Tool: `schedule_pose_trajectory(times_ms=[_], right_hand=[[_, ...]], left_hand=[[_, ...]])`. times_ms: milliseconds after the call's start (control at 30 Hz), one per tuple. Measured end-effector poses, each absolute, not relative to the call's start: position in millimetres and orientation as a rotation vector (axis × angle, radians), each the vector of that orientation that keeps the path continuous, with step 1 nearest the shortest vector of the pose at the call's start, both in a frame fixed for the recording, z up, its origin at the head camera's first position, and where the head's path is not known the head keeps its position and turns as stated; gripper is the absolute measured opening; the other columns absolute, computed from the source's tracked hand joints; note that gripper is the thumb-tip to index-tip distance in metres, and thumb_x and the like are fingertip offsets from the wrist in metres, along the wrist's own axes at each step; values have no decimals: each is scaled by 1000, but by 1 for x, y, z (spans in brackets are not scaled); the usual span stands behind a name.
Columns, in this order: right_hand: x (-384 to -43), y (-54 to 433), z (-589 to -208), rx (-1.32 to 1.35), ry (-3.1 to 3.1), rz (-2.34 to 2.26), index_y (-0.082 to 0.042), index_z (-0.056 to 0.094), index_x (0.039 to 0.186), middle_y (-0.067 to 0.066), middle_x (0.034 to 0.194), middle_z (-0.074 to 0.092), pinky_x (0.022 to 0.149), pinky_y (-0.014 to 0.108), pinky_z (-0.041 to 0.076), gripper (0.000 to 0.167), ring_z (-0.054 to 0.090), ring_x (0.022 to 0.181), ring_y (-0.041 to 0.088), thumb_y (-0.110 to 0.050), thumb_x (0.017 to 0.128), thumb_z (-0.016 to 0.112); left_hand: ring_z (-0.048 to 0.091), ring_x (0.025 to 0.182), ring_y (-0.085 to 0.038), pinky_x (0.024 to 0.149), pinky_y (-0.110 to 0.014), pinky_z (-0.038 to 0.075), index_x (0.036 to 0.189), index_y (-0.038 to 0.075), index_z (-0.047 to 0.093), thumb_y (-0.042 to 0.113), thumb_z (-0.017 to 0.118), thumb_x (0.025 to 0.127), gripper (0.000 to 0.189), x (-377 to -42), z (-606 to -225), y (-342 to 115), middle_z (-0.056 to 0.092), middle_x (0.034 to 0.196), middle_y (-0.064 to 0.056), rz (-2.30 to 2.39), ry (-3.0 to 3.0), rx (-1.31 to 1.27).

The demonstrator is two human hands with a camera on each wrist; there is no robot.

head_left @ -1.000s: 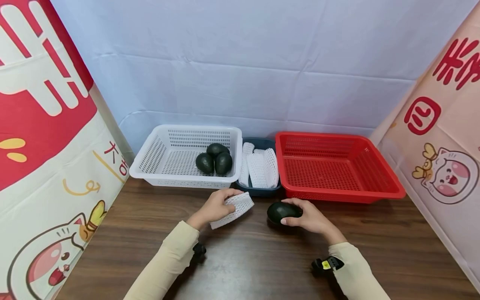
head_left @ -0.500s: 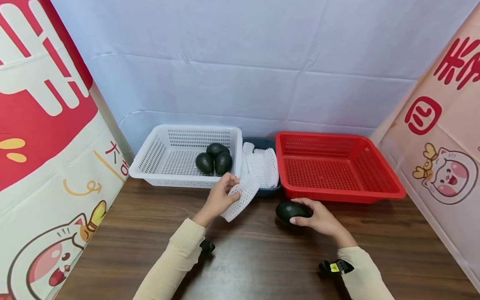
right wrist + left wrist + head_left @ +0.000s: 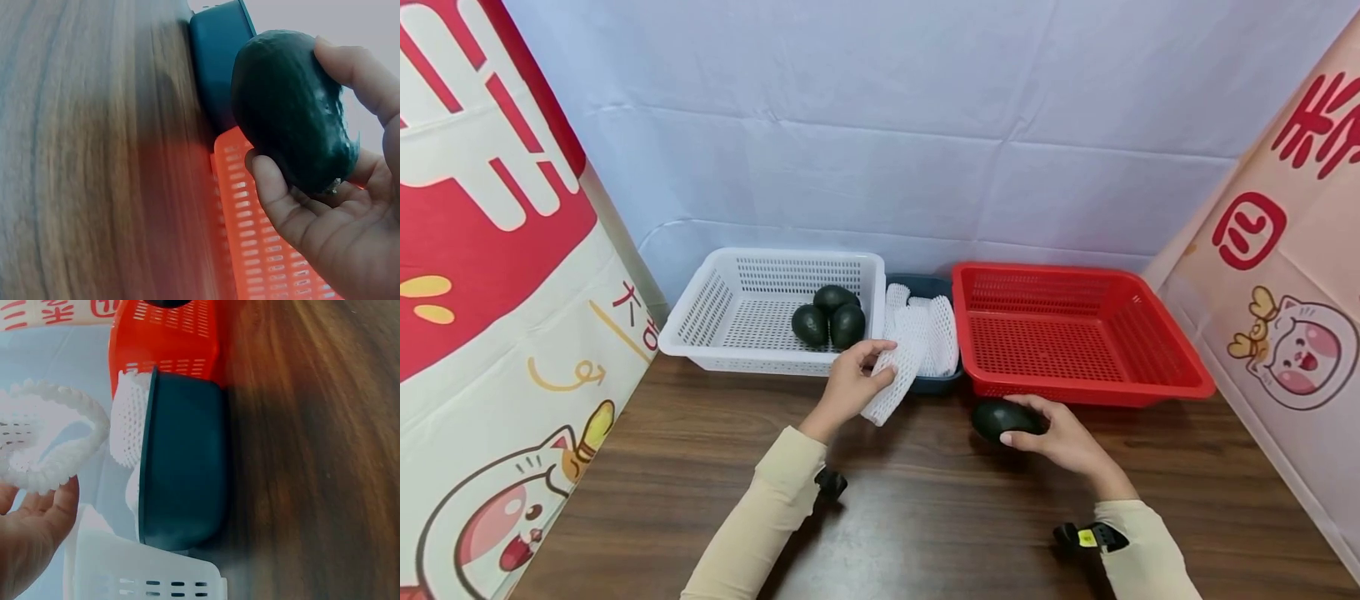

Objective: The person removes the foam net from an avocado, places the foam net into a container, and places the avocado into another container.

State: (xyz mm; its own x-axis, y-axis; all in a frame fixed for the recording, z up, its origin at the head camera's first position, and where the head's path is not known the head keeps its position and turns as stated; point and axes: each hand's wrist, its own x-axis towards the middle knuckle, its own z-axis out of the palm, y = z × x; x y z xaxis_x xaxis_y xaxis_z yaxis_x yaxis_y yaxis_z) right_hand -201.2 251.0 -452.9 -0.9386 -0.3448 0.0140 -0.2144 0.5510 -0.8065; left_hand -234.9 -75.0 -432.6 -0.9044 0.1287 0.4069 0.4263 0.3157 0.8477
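My left hand [image 3: 848, 385] pinches a white foam net sleeve [image 3: 898, 377] in front of the dark teal basin [image 3: 934, 385]. In the left wrist view, the mouth of this sleeve [image 3: 94, 428] gapes open above the fingers. More white foam nets [image 3: 943, 329] lie in the basin. To the right, my right hand [image 3: 1063, 437] grips a dark green avocado [image 3: 1000, 419] before the red basket's front wall. Thumb and fingers wrap the blunt sides of this avocado [image 3: 287, 106] in the right wrist view, its stem end toward the palm.
A white basket [image 3: 767, 364] at the left holds several avocados [image 3: 847, 325] in its right part. The red basket [image 3: 1075, 387] stands right of the basin, its slotted floor showing. Brown wooden table [image 3: 910, 517] extends in front, and a pale cloth [image 3: 850, 167] hangs behind.
My left hand has moved right and away from me, bringing the foam net sleeve up before the basin. My right hand has shifted right with the avocado.
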Motion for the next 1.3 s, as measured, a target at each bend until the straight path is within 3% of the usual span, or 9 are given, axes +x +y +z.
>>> schedule_pose_trajectory(times_ms=[200,333,600,900,1100,1300], right_hand=[[-202,258,-452,-462,2650,-1345,-6,55,124,10,120,55,87,50,38,57,47,105,27,-30,77,76],[-203,262,-450,-458,2658,-1349,-5,54,125,12,122,54,88,50,37,57,46,108,28,-29,78,76],[-202,268,-447,-460,2682,-1325,-3,53,125,13,124,54,86,47,39,57,47,108,27,-29,79,75],[-203,269,-447,-429,2676,-1315,-4,53,124,12,121,54,87,49,38,57,47,108,27,-31,78,75],[-202,270,-445,-447,2683,-1308,-1,52,126,15,124,53,87,50,38,59,47,108,29,-30,80,74],[-200,274,-443,-416,2710,-1282,-3,52,127,13,121,54,84,47,40,59,48,105,27,-32,80,74]], left_hand=[[53,86,-18,70,-29,48,125,6,59,1,63,79,47,-238,-429,-74,57,113,-7,-1645,-2400,-566],[51,88,-19,68,-30,47,133,8,52,-1,60,79,55,-241,-427,-73,51,122,-7,-1645,-2453,-586],[52,90,-17,70,-28,48,133,13,52,-5,57,80,56,-248,-425,-69,50,125,-7,-1656,-2457,-514],[60,93,-21,72,-29,51,118,9,65,-1,65,82,38,-254,-424,-63,59,117,-8,-1590,-2425,-431],[60,93,-21,64,-29,51,120,12,64,3,66,83,38,-260,-422,-59,58,119,-7,-1598,-2467,-352],[58,98,-21,66,-28,51,124,13,61,6,65,84,41,-267,-422,-51,55,124,-9,-1549,-2532,-317]])
